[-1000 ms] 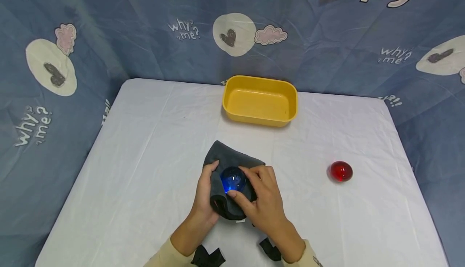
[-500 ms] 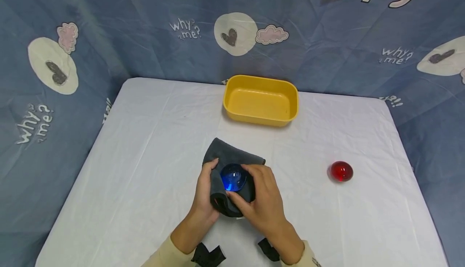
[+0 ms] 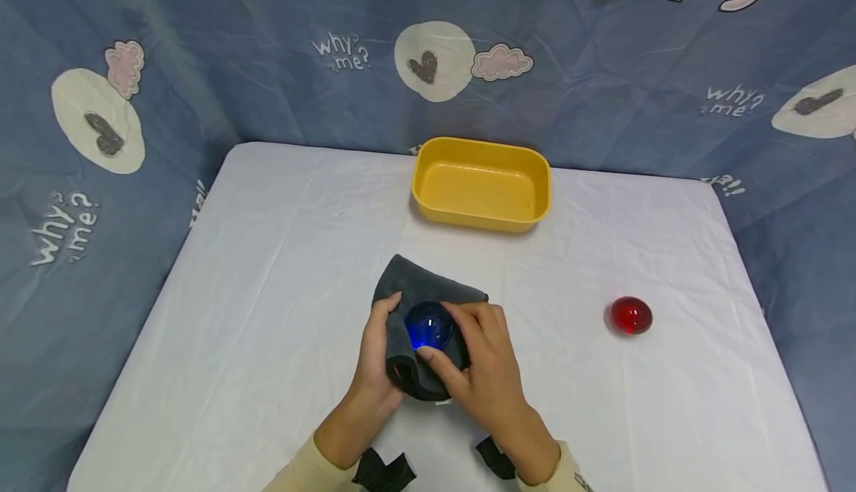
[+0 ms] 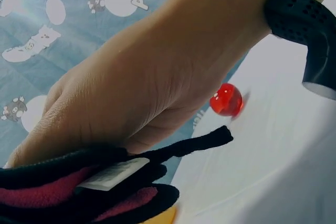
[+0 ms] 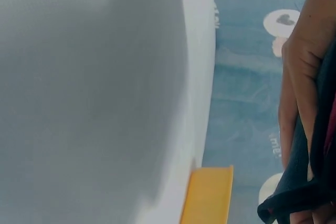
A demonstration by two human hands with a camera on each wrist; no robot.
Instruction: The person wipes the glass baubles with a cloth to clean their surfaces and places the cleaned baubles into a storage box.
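A clear blue ball [image 3: 429, 323] rests on a folded dark grey cloth [image 3: 424, 282] above the table's near half. My left hand [image 3: 374, 362] grips the cloth along its left side, thumb on top and the other fingers hidden beneath. My right hand [image 3: 490, 373] pinches the ball at its right side between thumb and index finger. In the left wrist view the cloth's folds [image 4: 42, 187] show a pinkish-red inner side and a white label [image 4: 113, 174]. Over in the right wrist view, fingers [image 5: 299, 87] lie along the cloth at the right edge; the ball is hidden there.
To the right on the white-covered table [image 3: 267, 291] lies a clear red ball [image 3: 631, 316]. A yellow rectangular tub [image 3: 481, 219] stands at the back edge. Blue printed fabric [image 3: 267, 53] hangs behind and at both sides. Black straps [image 3: 384, 472] sit near the wrists.
Both hands have shifted slightly away from me together with the cloth and blue ball. The right fingers have moved a little on the ball; the hold is otherwise the same.
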